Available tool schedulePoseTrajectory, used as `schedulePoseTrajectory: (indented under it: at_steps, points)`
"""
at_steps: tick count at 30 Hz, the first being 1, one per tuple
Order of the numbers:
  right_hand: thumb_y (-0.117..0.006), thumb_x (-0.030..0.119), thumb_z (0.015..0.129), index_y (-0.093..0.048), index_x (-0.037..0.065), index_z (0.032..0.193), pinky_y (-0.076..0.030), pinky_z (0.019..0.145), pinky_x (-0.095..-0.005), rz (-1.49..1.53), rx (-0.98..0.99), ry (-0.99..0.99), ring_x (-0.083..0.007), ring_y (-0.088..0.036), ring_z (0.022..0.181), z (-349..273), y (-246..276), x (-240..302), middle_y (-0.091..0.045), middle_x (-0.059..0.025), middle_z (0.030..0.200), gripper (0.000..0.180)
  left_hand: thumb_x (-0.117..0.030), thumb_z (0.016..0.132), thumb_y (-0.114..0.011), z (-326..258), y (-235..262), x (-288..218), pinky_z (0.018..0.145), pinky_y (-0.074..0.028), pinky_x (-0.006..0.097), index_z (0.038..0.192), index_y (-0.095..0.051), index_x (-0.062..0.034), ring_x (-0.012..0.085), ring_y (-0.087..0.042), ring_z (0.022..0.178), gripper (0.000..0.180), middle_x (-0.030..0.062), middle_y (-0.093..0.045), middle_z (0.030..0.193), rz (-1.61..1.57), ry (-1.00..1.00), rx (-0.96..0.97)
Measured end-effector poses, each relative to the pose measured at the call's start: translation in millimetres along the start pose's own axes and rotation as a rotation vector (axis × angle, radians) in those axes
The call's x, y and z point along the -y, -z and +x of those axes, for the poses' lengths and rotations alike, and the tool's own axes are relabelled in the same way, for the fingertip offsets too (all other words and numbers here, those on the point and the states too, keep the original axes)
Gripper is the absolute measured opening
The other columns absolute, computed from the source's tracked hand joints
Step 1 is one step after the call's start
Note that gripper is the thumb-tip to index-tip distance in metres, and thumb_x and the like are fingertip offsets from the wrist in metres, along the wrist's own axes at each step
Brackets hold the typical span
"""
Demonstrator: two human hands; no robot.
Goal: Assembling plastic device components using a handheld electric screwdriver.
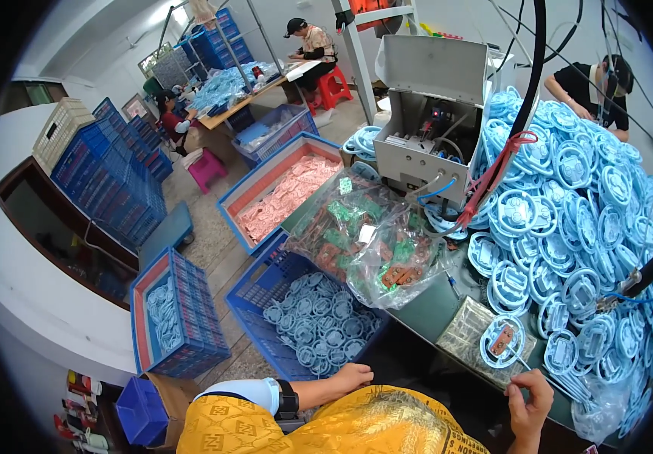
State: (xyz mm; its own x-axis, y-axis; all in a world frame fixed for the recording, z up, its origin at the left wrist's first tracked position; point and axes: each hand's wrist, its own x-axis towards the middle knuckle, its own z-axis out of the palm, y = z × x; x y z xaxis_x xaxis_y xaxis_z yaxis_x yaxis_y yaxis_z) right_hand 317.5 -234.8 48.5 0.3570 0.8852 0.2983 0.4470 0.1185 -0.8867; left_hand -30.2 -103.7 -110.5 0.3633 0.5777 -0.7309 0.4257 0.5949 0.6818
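Observation:
A light blue plastic ring with a thin handle [491,359] lies on a block wrapped in clear film [459,333], at the near edge of the table. On the ring rests a small reddish-brown board [502,340]. My right hand [532,401] is at the handle's lower end, thumb and forefinger curled close together; whether they pinch the handle is hidden. My left hand [353,377] rests against my yellow apron [334,424], fingers loosely stretched, with nothing visible in it. A large heap of similar light blue rings [568,197] covers the table's right side.
Clear bags of green and reddish boards [375,242] sit beside an open grey machine box [424,155]. Below stands a blue crate [247,299] of blue rings; behind it, a crate of pink pieces [288,198]. A black hose [527,98] hangs down. Other people work farther off.

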Motion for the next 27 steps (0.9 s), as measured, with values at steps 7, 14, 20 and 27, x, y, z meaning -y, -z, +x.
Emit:
schedulePoseTrajectory:
  at_steps: [7,14,20,27]
  points:
    - [-0.063,-0.004,0.080,-0.062,-0.003,0.087,-0.045,0.058,-0.0249,0.021,0.024,-0.012,-0.0145,-0.059,0.062,0.5,-5.8,-0.2,-0.057,-0.0084,0.074,0.007,-0.009,0.087,-0.057,16.0,-8.8,13.6,0.049,-0.033,0.035,0.060,-0.044,-0.0108,0.0103,-0.038,0.050,0.029,-0.0026,-0.041,0.060,0.074,-0.121,-0.029]
    - [-0.064,-0.002,0.081,-0.063,-0.004,0.088,-0.045,0.058,-0.0248,0.008,0.025,-0.015,-0.0143,-0.059,0.062,-3.9,-2.4,-4.6,-0.058,-0.0085,0.075,0.007,-0.012,0.091,-0.046,12.3,2.3,-12.9,0.059,-0.049,0.037,0.080,-0.066,-0.0048,0.0182,-0.060,0.064,0.024,0.0063,-0.066,0.077,0.007,0.381,0.359]
    - [-0.065,-0.001,0.081,-0.063,-0.003,0.088,-0.045,0.057,-0.0245,-0.004,0.020,-0.002,-0.0137,-0.058,0.060,-6.4,-2.1,-2.2,-0.057,-0.0079,0.075,0.007,-0.008,0.083,-0.053,31.7,-4.5,13.0,0.061,-0.048,0.043,0.082,-0.067,0.0007,0.0252,-0.063,0.067,0.017,0.0142,-0.067,0.078,0.331,0.133,0.065]
    - [-0.065,0.000,0.082,-0.063,-0.003,0.087,-0.044,0.057,-0.0246,-0.011,0.011,-0.011,-0.0141,-0.058,0.061,-7.6,0.0,-0.3,-0.057,-0.0080,0.074,0.007,-0.018,0.080,-0.064,17.5,22.9,0.0,0.055,-0.050,0.039,0.075,-0.066,0.0047,0.0258,-0.061,0.056,0.023,0.0149,-0.062,0.063,0.529,0.109,0.067]
